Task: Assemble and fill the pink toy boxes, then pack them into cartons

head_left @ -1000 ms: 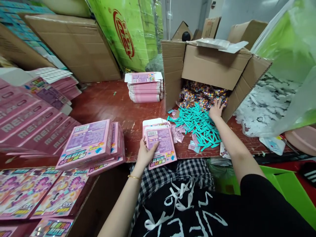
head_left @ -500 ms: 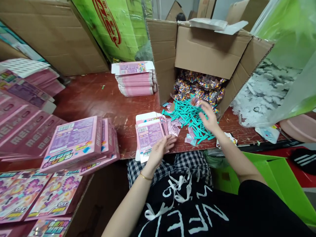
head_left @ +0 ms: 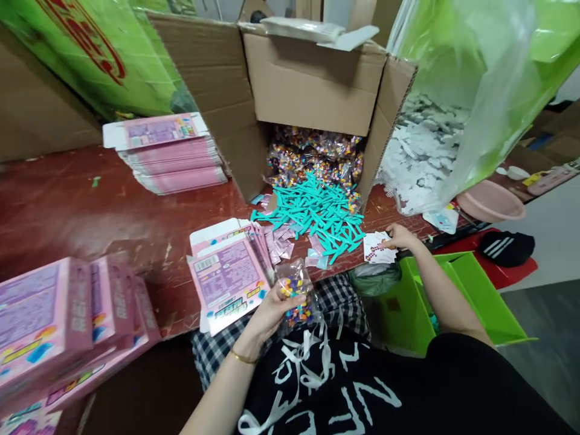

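Note:
My left hand (head_left: 272, 311) is closed on a clear bag of coloured beads (head_left: 295, 296), held just above my lap. To the right, the fingers of my right hand (head_left: 401, 237) pinch the edge of a white printed card (head_left: 379, 248) at the table's front edge. Flat pink boxes (head_left: 229, 275) lie fanned to the left of the bag. Beyond the hands spreads a heap of teal plastic sticks (head_left: 317, 211), with small pink packets (head_left: 278, 241) beside it. More bead bags (head_left: 317, 151) fill the open cardboard carton (head_left: 317, 84).
Flattened pink boxes (head_left: 170, 157) form a stack left of the carton. Filled pink boxes (head_left: 40, 320) stand at the left edge. On the right are a bag of white pieces (head_left: 421, 151), a pink basin (head_left: 492, 202), a black cap (head_left: 507, 248) and a green bin (head_left: 489, 308).
A bag of beads is now in my left hand. My right hand has moved from the teal heap to the card at the right. The view has turned rightward.

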Demonstrator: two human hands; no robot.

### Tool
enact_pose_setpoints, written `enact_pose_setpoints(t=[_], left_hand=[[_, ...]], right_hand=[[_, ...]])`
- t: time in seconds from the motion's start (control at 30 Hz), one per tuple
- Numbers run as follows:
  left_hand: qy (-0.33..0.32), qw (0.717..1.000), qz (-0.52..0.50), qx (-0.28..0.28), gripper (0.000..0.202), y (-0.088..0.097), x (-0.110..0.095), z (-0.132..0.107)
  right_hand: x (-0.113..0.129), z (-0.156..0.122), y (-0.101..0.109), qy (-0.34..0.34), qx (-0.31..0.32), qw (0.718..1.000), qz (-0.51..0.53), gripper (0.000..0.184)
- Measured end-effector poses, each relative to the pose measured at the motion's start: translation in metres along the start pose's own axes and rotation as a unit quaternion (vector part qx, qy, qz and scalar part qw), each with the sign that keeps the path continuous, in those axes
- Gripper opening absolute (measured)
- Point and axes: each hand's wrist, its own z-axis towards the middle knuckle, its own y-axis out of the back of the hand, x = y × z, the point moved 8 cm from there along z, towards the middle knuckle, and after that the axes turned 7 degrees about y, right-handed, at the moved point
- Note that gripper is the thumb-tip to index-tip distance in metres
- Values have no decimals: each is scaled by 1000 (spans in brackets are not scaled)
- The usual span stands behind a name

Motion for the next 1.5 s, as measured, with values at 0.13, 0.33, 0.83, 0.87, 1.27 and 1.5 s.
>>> enact_pose_setpoints(t=[0.13,0.33,0.83,0.87,1.27,1.5], left_hand=[[21,1000,1,-20,51,0,8,7],[46,997,-32,-60,56,0,15,15],[56,993,-68,-78,61,4,26,19],[54,993,-68,-76,61,4,26,19],[54,995,-54,-61,58,0,29,20],[58,992,-75,-81,59,8,35,24]], right_hand=[[-30,11,-24,-68,107,991,31,59],[-42,16,-31,-100,109,981,123,50],[-44,9,-5,-37,1,985,169,45],[-43,2,-2,-27,-13,986,161,55],[15,-39,-49,149,192,958,-151,140],[7,-19,-48,184,207,956,-99,143]])
